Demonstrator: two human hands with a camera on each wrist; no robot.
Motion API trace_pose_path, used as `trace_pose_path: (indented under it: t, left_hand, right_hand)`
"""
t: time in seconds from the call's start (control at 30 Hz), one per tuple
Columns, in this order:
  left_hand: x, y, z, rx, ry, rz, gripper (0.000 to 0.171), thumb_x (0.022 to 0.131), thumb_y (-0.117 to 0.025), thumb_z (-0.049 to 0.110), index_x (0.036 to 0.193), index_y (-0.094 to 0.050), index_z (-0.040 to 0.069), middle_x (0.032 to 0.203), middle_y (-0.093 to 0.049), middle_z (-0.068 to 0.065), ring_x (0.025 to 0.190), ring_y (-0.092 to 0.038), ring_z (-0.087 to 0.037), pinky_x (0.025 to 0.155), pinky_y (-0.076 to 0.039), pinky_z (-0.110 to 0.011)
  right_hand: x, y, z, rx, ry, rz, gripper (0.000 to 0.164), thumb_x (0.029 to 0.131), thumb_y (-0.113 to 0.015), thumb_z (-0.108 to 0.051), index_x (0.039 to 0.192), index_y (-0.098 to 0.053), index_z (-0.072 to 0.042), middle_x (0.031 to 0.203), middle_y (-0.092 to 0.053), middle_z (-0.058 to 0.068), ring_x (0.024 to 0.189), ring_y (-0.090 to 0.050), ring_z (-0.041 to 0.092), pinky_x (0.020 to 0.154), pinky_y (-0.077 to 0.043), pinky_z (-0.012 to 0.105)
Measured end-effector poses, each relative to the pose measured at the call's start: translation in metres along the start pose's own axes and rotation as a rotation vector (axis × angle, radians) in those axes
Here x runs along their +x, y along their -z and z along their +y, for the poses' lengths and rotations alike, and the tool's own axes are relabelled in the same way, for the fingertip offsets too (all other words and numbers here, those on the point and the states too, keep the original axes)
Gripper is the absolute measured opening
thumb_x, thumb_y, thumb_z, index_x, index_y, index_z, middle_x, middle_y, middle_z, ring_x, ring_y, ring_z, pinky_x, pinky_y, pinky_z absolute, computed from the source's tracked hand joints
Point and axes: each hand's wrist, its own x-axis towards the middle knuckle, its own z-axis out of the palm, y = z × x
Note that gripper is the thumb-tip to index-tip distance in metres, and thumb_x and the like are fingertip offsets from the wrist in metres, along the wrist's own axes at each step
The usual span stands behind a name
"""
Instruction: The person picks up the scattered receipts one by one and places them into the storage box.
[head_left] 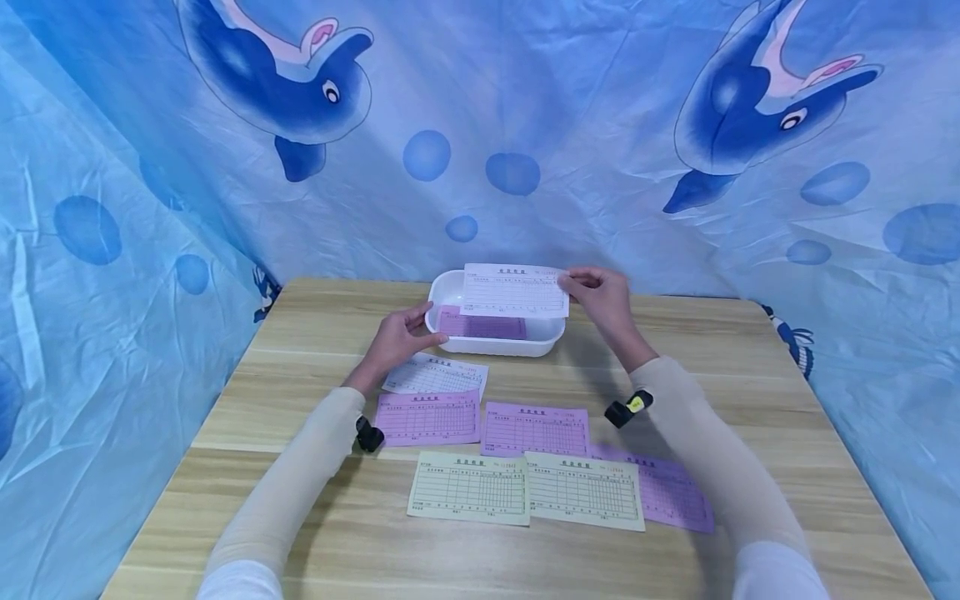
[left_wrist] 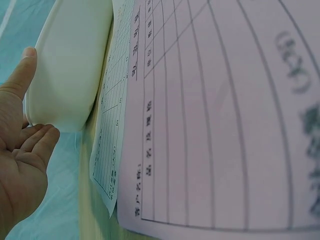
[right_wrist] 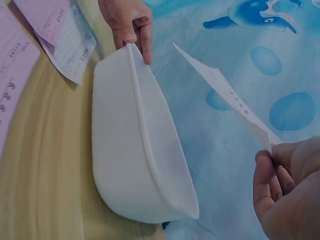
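Observation:
A white plastic basin stands near the back edge of the table, with a purple receipt slip lying inside. My left hand holds the basin's left end, its thumb at the rim; the left wrist view shows this basin wall beside the fingers. Over the basin, my right hand pinches a white receipt slip by its right edge. In the right wrist view that slip hangs tilted in the air, apart from the basin.
On the wooden table in front of the basin lie a white slip, purple slips and two pale green slips, some overlapping. A blue dolphin-print cloth hangs behind and at both sides.

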Motion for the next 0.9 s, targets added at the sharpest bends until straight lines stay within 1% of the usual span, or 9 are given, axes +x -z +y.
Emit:
trace_pose_path:
  t: [0.07,0.17,0.2,0.3,0.4,0.5,0.6,0.73,0.9]
  left_hand:
    - [0.000,0.000,0.000,0.004,0.004,0.004,0.089,0.083,-0.087,0.036,0.154,-0.043,0.005,0.156,-0.045,-0.016,0.138,-0.053,-0.031,0.106,-0.053,-0.031]
    - [0.000,0.000,0.000,-0.002,0.001,0.004,0.089,0.083,-0.087,0.034,0.154,-0.042,0.004,0.157,-0.044,-0.016,0.137,-0.053,-0.031,0.105,-0.053,-0.030]
    - [0.000,0.000,0.000,-0.004,0.002,0.005,0.089,0.083,-0.087,0.034,0.154,-0.042,0.005,0.157,-0.045,-0.016,0.137,-0.053,-0.031,0.105,-0.053,-0.029]
    - [-0.001,-0.001,0.001,-0.007,0.005,0.005,0.088,0.083,-0.087,0.033,0.154,-0.043,0.005,0.156,-0.045,-0.016,0.137,-0.054,-0.031,0.104,-0.053,-0.029]
    - [-0.002,-0.002,0.001,-0.009,0.008,0.003,0.088,0.083,-0.087,0.032,0.154,-0.043,0.005,0.157,-0.045,-0.015,0.137,-0.054,-0.031,0.104,-0.054,-0.030]
    - [-0.001,-0.001,0.001,-0.009,0.006,-0.001,0.088,0.083,-0.087,0.032,0.154,-0.043,0.005,0.158,-0.044,-0.015,0.137,-0.053,-0.031,0.104,-0.054,-0.029]
    - [0.000,-0.001,0.001,-0.011,0.003,-0.001,0.089,0.083,-0.087,0.033,0.154,-0.042,0.005,0.158,-0.043,-0.015,0.137,-0.053,-0.031,0.103,-0.054,-0.027]
    - [0.000,-0.001,0.000,-0.012,0.002,-0.003,0.090,0.082,-0.088,0.034,0.154,-0.042,0.005,0.157,-0.045,-0.016,0.137,-0.054,-0.031,0.103,-0.054,-0.029]
    - [0.000,-0.001,0.000,-0.014,0.005,0.000,0.090,0.082,-0.088,0.034,0.154,-0.042,0.005,0.155,-0.047,-0.017,0.136,-0.055,-0.031,0.102,-0.055,-0.029]
  right_hand:
    - [0.005,-0.006,0.000,-0.015,-0.008,0.006,0.029,0.091,-0.080,-0.013,0.112,-0.074,0.006,0.090,-0.075,0.006,0.076,-0.071,0.007,0.081,-0.066,0.035]
    - [0.011,-0.016,0.002,-0.050,-0.024,0.010,0.028,0.091,-0.080,-0.014,0.111,-0.075,0.005,0.097,-0.076,0.015,0.075,-0.071,0.007,0.079,-0.066,0.033]
    - [0.013,-0.019,0.003,-0.061,-0.031,0.011,0.028,0.091,-0.079,-0.014,0.111,-0.075,0.005,0.100,-0.075,0.018,0.075,-0.071,0.008,0.080,-0.066,0.034]
    - [0.017,-0.029,0.006,-0.108,-0.047,0.009,0.027,0.092,-0.078,-0.015,0.111,-0.076,0.004,0.104,-0.075,0.022,0.074,-0.071,0.009,0.080,-0.066,0.036]
    - [0.019,-0.039,0.010,-0.154,-0.049,0.005,0.024,0.093,-0.078,-0.015,0.109,-0.076,0.003,0.104,-0.075,0.022,0.072,-0.071,0.011,0.077,-0.066,0.035]
    - [0.021,-0.048,0.013,-0.187,-0.041,0.006,0.020,0.092,-0.078,-0.014,0.105,-0.078,0.001,0.099,-0.077,0.019,0.070,-0.071,0.012,0.071,-0.066,0.030]
    - [0.021,-0.056,0.016,-0.217,-0.040,0.006,0.017,0.092,-0.078,-0.014,0.101,-0.079,-0.001,0.095,-0.077,0.017,0.072,-0.074,0.020,0.068,-0.065,0.028]
    - [0.021,-0.064,0.020,-0.247,-0.033,0.006,0.014,0.091,-0.078,-0.012,0.099,-0.080,-0.001,0.091,-0.077,0.016,0.078,-0.076,0.030,0.066,-0.065,0.029]
    - [0.021,-0.072,0.024,-0.269,-0.046,-0.013,0.015,0.090,-0.079,-0.012,0.100,-0.079,-0.001,0.093,-0.078,0.016,0.077,-0.077,0.028,0.065,-0.065,0.028]
